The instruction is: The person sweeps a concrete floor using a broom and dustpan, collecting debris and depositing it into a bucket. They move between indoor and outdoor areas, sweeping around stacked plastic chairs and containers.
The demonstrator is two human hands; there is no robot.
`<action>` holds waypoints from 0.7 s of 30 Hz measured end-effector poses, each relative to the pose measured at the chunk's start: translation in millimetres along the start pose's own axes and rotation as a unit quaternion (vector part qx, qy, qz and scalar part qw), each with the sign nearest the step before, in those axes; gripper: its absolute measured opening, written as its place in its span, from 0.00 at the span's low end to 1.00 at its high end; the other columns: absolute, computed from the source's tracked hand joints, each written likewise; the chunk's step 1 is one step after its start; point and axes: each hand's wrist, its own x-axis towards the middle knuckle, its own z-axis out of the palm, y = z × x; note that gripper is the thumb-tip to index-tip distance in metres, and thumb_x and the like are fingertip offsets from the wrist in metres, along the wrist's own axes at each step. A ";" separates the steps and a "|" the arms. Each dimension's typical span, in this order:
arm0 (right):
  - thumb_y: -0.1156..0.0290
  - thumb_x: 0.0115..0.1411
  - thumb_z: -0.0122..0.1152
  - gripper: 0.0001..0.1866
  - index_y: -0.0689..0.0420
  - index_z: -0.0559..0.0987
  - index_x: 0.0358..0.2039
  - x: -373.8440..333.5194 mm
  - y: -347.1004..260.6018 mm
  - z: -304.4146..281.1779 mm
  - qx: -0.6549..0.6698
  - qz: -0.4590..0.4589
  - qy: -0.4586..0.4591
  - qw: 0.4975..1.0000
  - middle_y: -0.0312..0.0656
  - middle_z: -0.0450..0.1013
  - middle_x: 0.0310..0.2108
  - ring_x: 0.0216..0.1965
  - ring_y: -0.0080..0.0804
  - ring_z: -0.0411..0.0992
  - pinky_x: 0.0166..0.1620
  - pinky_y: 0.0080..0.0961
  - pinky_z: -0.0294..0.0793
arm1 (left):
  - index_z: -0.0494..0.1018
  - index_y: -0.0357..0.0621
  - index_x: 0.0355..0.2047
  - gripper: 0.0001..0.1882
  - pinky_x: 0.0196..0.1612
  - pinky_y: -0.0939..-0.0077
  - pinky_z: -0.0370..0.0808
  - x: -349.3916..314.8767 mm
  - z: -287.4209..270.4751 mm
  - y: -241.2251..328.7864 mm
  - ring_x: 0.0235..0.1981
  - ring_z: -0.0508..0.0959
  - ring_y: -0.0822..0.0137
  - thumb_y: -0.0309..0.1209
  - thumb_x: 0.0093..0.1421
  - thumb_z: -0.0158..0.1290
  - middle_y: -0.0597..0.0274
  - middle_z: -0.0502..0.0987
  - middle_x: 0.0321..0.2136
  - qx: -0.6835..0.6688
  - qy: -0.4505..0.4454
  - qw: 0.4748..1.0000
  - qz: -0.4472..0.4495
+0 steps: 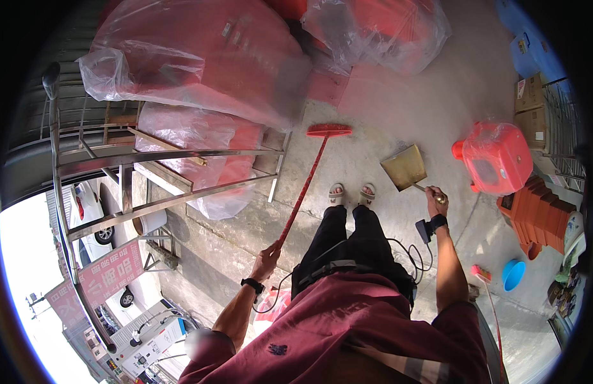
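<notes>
My left hand (265, 264) is closed around the red handle of a broom (304, 189). The broom's wide red head (329, 130) rests on the concrete floor ahead of my feet, its bristles hard to make out. In my right hand (436, 201), the fingers wrap the short handle of a dustpan (404, 168). The pan is metallic and brownish-gold, and it hangs or lies to the right of the broom head; whether it touches the floor I cannot tell.
Red goods under clear plastic (200, 70) fill the far left, beside a metal rack (175, 153). On the right are red stools (498, 157), stacked brown planters (536, 208), a blue basin (513, 274) and cardboard boxes (530, 118). A cable (419, 256) loops near my waist.
</notes>
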 end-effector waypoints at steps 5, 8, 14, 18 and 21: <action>0.54 0.60 0.62 0.19 0.57 0.83 0.40 4.6 -26.8 8.9 0.005 -0.016 0.003 1.000 0.51 0.81 0.38 0.41 0.50 0.79 0.46 0.38 0.76 | 0.70 0.46 0.62 0.23 0.27 0.68 0.74 6.5 -2.3 -19.3 0.21 0.77 0.64 0.38 0.70 0.50 0.57 0.81 0.25 0.049 0.052 0.995 0.063; 0.54 0.60 0.62 0.19 0.57 0.83 0.40 9.9 -46.3 27.1 -0.003 -0.046 -0.028 0.999 0.51 0.81 0.38 0.41 0.51 0.79 0.46 0.38 0.76 | 0.71 0.46 0.61 0.22 0.30 0.65 0.76 43.4 1.2 -17.7 0.24 0.79 0.60 0.39 0.70 0.49 0.53 0.83 0.29 0.051 0.074 0.987 0.130; 0.54 0.60 0.61 0.18 0.56 0.83 0.38 15.5 -86.9 73.9 -0.048 -0.090 -0.054 0.993 0.50 0.81 0.37 0.41 0.52 0.79 0.45 0.42 0.77 | 0.67 0.52 0.65 0.24 0.11 0.76 0.60 17.3 23.8 -10.4 0.09 0.65 0.76 0.41 0.71 0.47 0.72 0.64 0.12 -0.127 -0.032 0.991 -0.024; 0.53 0.59 0.60 0.17 0.52 0.83 0.37 21.5 -114.4 97.9 -0.083 -0.083 -0.068 0.991 0.48 0.81 0.36 0.41 0.55 0.78 0.44 0.45 0.77 | 0.63 0.52 0.68 0.26 0.11 0.81 0.54 -34.0 15.6 0.9 0.10 0.59 0.81 0.40 0.71 0.48 0.75 0.62 0.13 -0.225 -0.053 0.972 -0.038; 0.51 0.59 0.59 0.18 0.50 0.84 0.38 25.5 -134.1 112.1 -0.116 -0.070 -0.076 0.988 0.49 0.81 0.39 0.43 0.55 0.78 0.47 0.46 0.77 | 0.62 0.55 0.69 0.27 0.11 0.80 0.53 -47.0 6.0 15.7 0.10 0.58 0.81 0.44 0.72 0.46 0.76 0.61 0.13 -0.244 -0.051 0.966 -0.062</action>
